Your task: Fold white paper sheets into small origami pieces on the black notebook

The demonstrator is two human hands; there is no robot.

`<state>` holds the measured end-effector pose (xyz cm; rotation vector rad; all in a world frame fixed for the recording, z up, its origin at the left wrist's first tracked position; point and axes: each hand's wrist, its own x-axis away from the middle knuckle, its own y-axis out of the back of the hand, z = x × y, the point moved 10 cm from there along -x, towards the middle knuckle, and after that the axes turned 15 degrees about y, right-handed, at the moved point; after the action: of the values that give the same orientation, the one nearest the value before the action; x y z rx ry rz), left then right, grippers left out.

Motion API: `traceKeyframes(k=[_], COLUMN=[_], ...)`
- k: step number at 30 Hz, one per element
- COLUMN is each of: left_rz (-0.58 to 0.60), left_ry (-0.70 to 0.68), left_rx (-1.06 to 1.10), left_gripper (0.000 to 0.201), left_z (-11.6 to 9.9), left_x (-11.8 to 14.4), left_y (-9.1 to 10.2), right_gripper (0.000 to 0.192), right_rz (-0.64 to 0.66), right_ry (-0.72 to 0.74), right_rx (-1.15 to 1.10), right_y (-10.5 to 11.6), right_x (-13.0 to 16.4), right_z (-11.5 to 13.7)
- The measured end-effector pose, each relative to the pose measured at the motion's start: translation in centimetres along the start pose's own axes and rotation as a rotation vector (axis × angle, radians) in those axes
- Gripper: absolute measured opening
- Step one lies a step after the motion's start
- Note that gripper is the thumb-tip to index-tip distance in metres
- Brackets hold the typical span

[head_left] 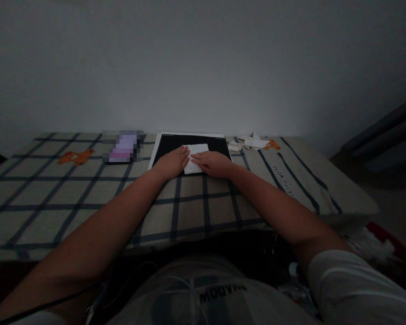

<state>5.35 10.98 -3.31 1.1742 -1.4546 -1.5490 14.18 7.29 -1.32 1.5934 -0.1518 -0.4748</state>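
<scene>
Both hands lie flat on a white sheet of paper (196,155) at the far edge of the checked tablecloth (88,198). My left hand (174,162) presses its near left side and my right hand (211,163) its right, fingers stretched out and gripping nothing. The paper rests half on a black board (176,142), half on the cloth. I judge I am flattening a fold; next I would need to run a fingertip firmly along the crease. Dim light hides the fold line itself. Folded scraps (250,143) sit near the far right corner.
</scene>
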Motion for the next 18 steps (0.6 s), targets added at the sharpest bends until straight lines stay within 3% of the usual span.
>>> traceKeyframes(k=[10, 18], left_rz=[0.024, 0.034], left_ry=[0.019, 0.109], left_rx=[0.035, 0.169], left_gripper=[0.053, 0.053], left_z=[-0.1, 1.7], left_x=[0.1, -0.3], left_y=[0.3, 0.7], right_gripper=[0.046, 0.044], right_rz=[0.046, 0.053], right_ry=[0.019, -0.004], right_rx=[0.061, 0.054], right_y=[-0.3, -0.4], right_x=[-0.4, -0.4], right_z=[0.3, 0.1])
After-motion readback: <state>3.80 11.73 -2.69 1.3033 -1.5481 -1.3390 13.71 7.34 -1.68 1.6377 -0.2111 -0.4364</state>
